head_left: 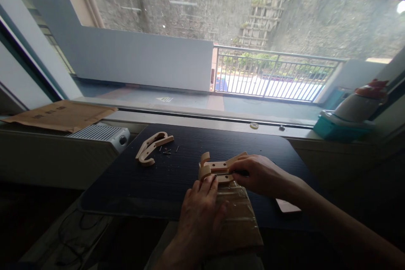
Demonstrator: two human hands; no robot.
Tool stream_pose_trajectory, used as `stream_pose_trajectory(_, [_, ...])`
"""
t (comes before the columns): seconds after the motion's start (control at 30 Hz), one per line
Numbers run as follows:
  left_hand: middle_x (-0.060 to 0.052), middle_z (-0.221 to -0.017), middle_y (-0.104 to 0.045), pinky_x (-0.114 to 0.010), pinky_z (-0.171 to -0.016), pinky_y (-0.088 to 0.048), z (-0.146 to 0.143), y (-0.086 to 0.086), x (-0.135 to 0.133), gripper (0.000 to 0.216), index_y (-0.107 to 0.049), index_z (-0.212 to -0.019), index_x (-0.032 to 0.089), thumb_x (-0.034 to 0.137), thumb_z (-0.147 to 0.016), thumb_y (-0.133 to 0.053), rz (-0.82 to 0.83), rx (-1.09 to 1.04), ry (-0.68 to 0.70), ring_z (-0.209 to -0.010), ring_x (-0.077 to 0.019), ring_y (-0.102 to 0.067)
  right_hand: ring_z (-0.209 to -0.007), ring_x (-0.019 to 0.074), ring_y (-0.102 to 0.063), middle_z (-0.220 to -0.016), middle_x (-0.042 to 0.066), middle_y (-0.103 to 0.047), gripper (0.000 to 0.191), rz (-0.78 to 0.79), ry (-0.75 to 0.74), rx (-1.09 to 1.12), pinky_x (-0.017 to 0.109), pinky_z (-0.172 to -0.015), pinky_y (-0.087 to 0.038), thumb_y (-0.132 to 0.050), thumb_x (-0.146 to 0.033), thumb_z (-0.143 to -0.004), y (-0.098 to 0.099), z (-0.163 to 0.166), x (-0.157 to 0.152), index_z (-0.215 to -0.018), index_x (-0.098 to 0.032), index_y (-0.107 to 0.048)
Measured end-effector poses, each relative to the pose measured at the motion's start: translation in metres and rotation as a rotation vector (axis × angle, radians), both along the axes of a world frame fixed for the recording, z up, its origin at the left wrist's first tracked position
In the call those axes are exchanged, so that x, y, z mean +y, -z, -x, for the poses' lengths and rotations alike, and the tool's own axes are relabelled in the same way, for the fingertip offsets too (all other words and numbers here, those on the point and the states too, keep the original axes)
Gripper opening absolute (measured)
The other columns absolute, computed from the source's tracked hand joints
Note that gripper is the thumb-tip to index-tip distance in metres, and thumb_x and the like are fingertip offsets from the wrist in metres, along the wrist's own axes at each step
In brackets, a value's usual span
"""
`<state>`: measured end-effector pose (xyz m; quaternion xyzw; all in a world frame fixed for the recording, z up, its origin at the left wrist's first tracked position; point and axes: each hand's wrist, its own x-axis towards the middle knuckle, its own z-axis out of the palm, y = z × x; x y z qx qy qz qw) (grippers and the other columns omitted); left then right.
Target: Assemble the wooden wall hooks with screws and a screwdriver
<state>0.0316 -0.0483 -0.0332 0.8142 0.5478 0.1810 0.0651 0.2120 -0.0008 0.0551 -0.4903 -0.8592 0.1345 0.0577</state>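
Note:
A pale wooden hook piece with holes (215,166) lies on the dark desk (152,185), at the far end of a tape-wrapped cardboard packet (237,215). My left hand (201,211) rests flat on the packet, fingers stretched out and fingertips touching the wooden piece. My right hand (259,175) is closed around a small dark thing pressed against the wooden piece; I cannot make out what it is. Two more curved wooden hooks (151,145) lie apart at the desk's far left, with several small screws (167,150) beside them.
A white radiator (101,134) stands left of the desk, with brown cardboard (60,114) on the sill behind it. A teal box with a white object (344,124) sits at the right on the sill. A pale card (287,206) lies near my right forearm. A window faces a balcony.

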Motion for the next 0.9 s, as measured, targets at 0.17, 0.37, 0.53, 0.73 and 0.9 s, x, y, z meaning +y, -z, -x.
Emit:
stream_pose_trajectory(0.17, [-0.009, -0.134, -0.05, -0.043, -0.092, -0.043, -0.001, 0.0, 0.001, 0.048, -0.048, -0.129, 0.014, 0.032, -0.085, -0.045, 0.011, 0.003, -0.013, -0.113, -0.028, -0.048, -0.076, 0.0152, -0.058, -0.086, 0.002, -0.068, 0.023, -0.02, -0.067, -0.099, 0.024, -0.064, -0.035, -0.047, -0.025, -0.082, -0.008, 0.007, 0.003, -0.086, -0.024, -0.07])
stream_pose_trajectory(0.37, [-0.008, -0.133, -0.05, -0.043, -0.092, -0.042, -0.002, -0.001, 0.001, 0.048, -0.047, -0.13, 0.014, 0.031, -0.086, -0.045, 0.019, -0.009, -0.009, -0.112, -0.0276, -0.047, -0.061, 0.0113, -0.053, -0.073, 0.002, -0.065, 0.022, -0.066, -0.21, -0.302, 0.025, -0.054, -0.027, -0.046, -0.02, -0.08, -0.031, 0.026, 0.012, -0.073, -0.02, -0.066])
stream_pose_trajectory(0.53, [-0.009, -0.134, -0.049, -0.043, -0.092, -0.042, -0.001, -0.001, 0.002, 0.048, -0.046, -0.131, 0.013, 0.031, -0.086, -0.044, 0.02, -0.023, 0.002, -0.113, -0.0276, -0.047, -0.057, 0.0103, -0.049, -0.069, 0.003, -0.063, 0.015, -0.054, -0.281, -0.492, 0.025, -0.052, -0.025, -0.051, -0.012, -0.076, -0.049, 0.047, 0.017, -0.068, -0.016, -0.063])
stream_pose_trajectory(0.73, [-0.009, -0.133, -0.05, -0.042, -0.091, -0.043, 0.0, -0.001, 0.002, 0.047, -0.046, -0.131, 0.014, 0.031, -0.087, -0.044, 0.016, -0.03, 0.012, -0.112, -0.0274, -0.047, -0.054, 0.0101, -0.047, -0.063, 0.001, -0.06, 0.01, -0.055, -0.329, -0.512, 0.025, -0.049, -0.025, -0.056, -0.013, -0.073, -0.049, 0.05, 0.021, -0.065, -0.016, -0.061])
stream_pose_trajectory(0.9, [-0.009, -0.133, -0.05, -0.043, -0.091, -0.043, -0.001, -0.001, 0.002, 0.047, -0.047, -0.13, 0.014, 0.031, -0.086, -0.045, 0.019, -0.028, 0.005, -0.112, -0.0278, -0.047, -0.054, 0.0106, -0.047, -0.061, 0.001, -0.059, 0.01, -0.072, -0.389, -0.538, 0.025, -0.049, -0.027, -0.057, -0.009, -0.071, -0.049, 0.056, 0.024, -0.067, -0.016, -0.064])
